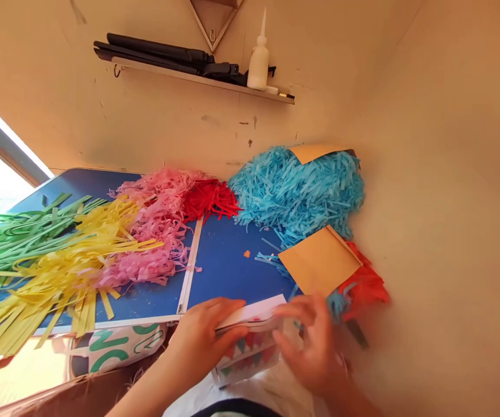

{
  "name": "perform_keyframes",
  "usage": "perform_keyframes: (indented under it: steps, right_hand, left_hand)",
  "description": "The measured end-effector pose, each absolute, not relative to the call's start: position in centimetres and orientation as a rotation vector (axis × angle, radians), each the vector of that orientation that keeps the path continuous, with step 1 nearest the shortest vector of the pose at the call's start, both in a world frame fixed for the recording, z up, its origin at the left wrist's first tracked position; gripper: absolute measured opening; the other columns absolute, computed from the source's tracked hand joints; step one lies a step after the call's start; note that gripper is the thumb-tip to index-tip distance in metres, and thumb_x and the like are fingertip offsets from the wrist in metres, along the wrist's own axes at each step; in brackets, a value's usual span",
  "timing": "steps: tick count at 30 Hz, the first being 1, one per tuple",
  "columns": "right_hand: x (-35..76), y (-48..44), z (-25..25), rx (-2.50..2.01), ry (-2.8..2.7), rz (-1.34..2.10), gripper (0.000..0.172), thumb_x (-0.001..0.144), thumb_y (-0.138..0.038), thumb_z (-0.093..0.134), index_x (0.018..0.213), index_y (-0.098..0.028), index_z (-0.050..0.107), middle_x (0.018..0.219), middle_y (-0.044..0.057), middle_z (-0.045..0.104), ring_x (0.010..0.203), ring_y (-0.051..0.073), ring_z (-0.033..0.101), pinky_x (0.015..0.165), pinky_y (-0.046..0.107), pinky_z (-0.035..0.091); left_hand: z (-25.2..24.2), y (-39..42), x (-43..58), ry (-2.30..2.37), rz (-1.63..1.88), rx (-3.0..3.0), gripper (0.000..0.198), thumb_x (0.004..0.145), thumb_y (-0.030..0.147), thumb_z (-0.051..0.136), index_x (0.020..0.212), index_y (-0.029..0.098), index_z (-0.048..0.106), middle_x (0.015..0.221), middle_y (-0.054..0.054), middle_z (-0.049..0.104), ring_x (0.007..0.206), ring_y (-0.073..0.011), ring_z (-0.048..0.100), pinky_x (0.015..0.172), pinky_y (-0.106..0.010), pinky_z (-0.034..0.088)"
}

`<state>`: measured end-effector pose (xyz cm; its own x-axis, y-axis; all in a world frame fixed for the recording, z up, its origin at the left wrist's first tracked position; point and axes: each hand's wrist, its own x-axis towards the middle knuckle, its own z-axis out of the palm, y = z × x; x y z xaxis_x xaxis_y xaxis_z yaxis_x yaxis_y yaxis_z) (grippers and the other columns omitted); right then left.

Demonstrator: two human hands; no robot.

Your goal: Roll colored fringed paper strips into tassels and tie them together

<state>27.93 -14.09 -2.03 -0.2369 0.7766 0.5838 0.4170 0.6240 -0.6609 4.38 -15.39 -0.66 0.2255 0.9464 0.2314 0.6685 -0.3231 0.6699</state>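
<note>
A small box with a white top (258, 313) is held low in front of my body. Its front (254, 356) is see-through or printed, with rows of small coloured shapes; which of the two I cannot tell. My left hand (212, 330) is closed around the left end, fingers over the top and thumb at the front. At the right end my right hand (308, 336), slightly blurred, grips the edge of the top between fingers and thumb. Just beyond the hands, a tan paper piece (319, 260) lies over red tissue strips (365, 281) and blue shreds.
On the blue table (232, 272) lie piles of blue shreds (297, 185), red strips (210, 197), pink shreds (158, 231), yellow strips (71, 249) and green strips (36, 231). A wall shelf (197, 81) holds a nozzle bottle (258, 63) and a black flat iron (154, 52). The wall (441, 231) stands close right.
</note>
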Motion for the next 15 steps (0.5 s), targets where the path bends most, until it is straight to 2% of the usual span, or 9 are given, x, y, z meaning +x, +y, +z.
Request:
perform_keyframes:
  steps: [4,8,11,13,15]
  right_hand:
    - [25.5,-16.0,-0.2,-0.901,-2.105,0.464,0.079,0.089,-0.013,0.05,0.154,-0.022,0.007,0.097,0.003,0.073,0.086,0.022,0.066,0.087,0.043,0.049]
    - [26.1,-15.8,3.3,-1.026,-2.376,0.32,0.078,0.086,-0.014,0.051,0.154,-0.02,0.012,0.098,0.005,0.073,0.078,0.022,0.067,0.07,0.036,0.051]
    - [26.1,-16.1,5.1,-1.091,-2.55,0.127,0.082,0.083,-0.015,0.057,0.154,-0.016,0.014,0.092,0.007,0.072,0.068,0.023,0.064,0.058,0.033,0.046]
    - [25.9,-16.3,5.8,-1.079,-2.612,0.076,0.085,0.083,-0.016,0.059,0.154,-0.014,0.011,0.092,0.008,0.071,0.069,0.024,0.063,0.06,0.035,0.046]
    - [25.6,-16.5,6.3,-1.052,-2.639,0.105,0.087,0.084,-0.015,0.059,0.154,-0.013,0.008,0.097,0.009,0.07,0.08,0.027,0.063,0.069,0.039,0.047]
  left_hand:
    - [-1.1,-16.0,4.6,1.508,0.857,2.134,0.03,0.085,0.04,0.067,0.11,0.024,0.072,0.099,-0.005,0.078,0.087,-0.0214,0.074,0.075,-0.028,0.06]
    - [-1.4,-16.5,4.9,1.451,0.895,2.229,0.031,0.087,0.045,0.063,0.111,0.026,0.071,0.096,-0.006,0.077,0.084,-0.0211,0.074,0.07,-0.028,0.06]
    - [-1.6,-16.8,5.1,1.415,0.915,2.268,0.029,0.09,0.044,0.06,0.112,0.028,0.069,0.096,-0.005,0.076,0.083,-0.0204,0.073,0.069,-0.028,0.059]
    - [-1.8,-16.9,5.3,1.434,0.915,2.27,0.029,0.089,0.041,0.062,0.114,0.028,0.067,0.097,-0.004,0.076,0.083,-0.021,0.074,0.069,-0.029,0.059]
    - [-1.8,-17.0,5.5,1.459,0.916,2.257,0.033,0.085,0.037,0.067,0.116,0.028,0.063,0.099,-0.002,0.076,0.086,-0.022,0.073,0.071,-0.031,0.059]
